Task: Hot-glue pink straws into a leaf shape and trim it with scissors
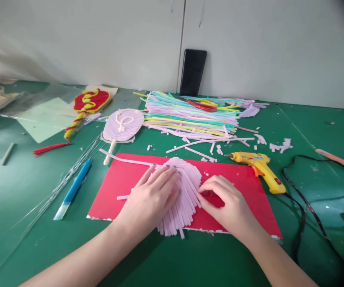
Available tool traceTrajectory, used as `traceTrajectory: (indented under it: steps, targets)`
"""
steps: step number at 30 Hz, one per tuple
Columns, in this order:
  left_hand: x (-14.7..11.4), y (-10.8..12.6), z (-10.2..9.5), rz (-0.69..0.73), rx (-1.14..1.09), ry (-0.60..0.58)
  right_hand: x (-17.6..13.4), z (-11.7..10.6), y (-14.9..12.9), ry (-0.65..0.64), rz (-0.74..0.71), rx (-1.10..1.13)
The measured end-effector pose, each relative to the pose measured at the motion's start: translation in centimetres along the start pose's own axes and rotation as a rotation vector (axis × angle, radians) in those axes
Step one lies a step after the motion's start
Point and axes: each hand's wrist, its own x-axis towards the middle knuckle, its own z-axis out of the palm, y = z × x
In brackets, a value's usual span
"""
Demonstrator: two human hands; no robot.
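A rounded lilac panel of pipe cleaners (pixel 187 181), laid side by side, rests on a red board (pixel 254 203). My left hand (pixel 152 195) lies flat over the panel's left part, fingers stretched out, covering some of the strips. At the panel's right edge, thumb and forefinger of my right hand (pixel 227 201) pinch the end of a lilac pipe cleaner; the fingertips hide its tip. One long lilac pipe cleaner (pixel 127 160) sticks out to the left beyond the board's back edge. Below my left hand's wrist side, a short strip (pixel 122 197) also juts out.
A yellow glue gun (pixel 257 163) lies on the board's right end, its black cable (pixel 309 207) trailing right. Behind are bundled pipe cleaners (pixel 190 113), red-handled pliers (pixel 202 105), a phone (pixel 193 71) and a lilac fan (pixel 124 125). Left lie a blue pen-like tool (pixel 75 187) and thin wires (pixel 61 183).
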Motion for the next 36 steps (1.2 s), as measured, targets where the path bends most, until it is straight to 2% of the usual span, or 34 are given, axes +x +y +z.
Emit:
traceTrajectory:
  steps: [5,11,28,36]
  targets:
    - [-0.08,-0.1,0.12,0.0,-0.01,0.002,-0.04,0.0,0.21,0.022,0.012,0.031]
    - [-0.09,-0.21,0.29,-0.028,-0.052,-0.064,-0.07,-0.07,0.17,0.013,0.009,0.047]
    - [0.05,-0.26,0.26,-0.009,-0.058,-0.034,-0.13,-0.05,0.35,-0.026,-0.023,0.032]
    - [0.08,-0.22,-0.05,0.018,-0.06,-0.048,-0.15,-0.19,0.22,0.003,-0.009,0.045]
